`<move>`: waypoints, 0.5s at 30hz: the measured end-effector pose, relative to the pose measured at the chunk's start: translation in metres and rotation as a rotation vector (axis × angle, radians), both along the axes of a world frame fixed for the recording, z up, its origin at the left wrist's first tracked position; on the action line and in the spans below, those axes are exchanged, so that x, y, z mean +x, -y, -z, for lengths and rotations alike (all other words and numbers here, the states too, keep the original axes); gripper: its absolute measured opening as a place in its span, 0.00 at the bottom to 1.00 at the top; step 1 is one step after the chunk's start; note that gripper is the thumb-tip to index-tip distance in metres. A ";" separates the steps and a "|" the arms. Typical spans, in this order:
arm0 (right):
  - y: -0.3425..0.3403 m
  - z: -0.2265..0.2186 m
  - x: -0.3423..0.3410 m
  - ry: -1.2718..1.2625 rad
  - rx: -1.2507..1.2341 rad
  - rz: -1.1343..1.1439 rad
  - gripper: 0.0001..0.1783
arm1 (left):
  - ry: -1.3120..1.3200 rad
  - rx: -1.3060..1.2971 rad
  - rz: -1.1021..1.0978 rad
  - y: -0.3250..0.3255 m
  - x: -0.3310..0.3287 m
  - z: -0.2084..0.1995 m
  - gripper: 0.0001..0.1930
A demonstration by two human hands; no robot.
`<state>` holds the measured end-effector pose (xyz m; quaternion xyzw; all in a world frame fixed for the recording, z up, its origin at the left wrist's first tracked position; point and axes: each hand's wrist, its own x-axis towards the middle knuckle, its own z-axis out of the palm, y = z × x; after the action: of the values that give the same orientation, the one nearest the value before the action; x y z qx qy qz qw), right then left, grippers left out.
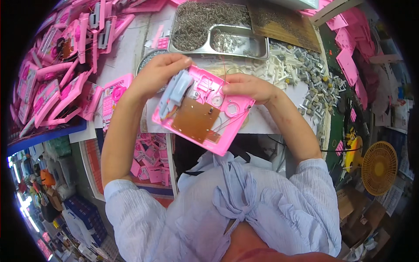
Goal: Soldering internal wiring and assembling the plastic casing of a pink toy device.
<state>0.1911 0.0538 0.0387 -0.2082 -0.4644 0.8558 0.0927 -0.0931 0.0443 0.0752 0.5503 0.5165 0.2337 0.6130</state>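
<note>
Both my hands hold up a pink plastic toy housing, tilted, above the near edge of the white table. Its inside faces me: a brown circuit board, a grey-blue plastic part along the left side, thin wires, and round fittings toward the right. My left hand is closed on the housing's far left corner. Closed on its far right edge is my right hand, the thumb lying over the inside. The fingers beneath the housing are hidden.
Metal trays of small screws stand at the back beside a brown board with more small parts. Small white and metal pieces are heaped at right. Pink housings pile up at left. A yellow fan stands at far right.
</note>
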 end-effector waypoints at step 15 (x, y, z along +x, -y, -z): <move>0.075 0.008 0.008 0.830 1.056 0.652 0.24 | -0.378 0.901 0.212 0.128 0.072 0.046 0.18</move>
<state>0.1988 -0.0211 0.0308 -0.5694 -0.7250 0.2990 0.2465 -0.0208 -0.0840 0.0292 0.8426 0.4074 0.2661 0.2306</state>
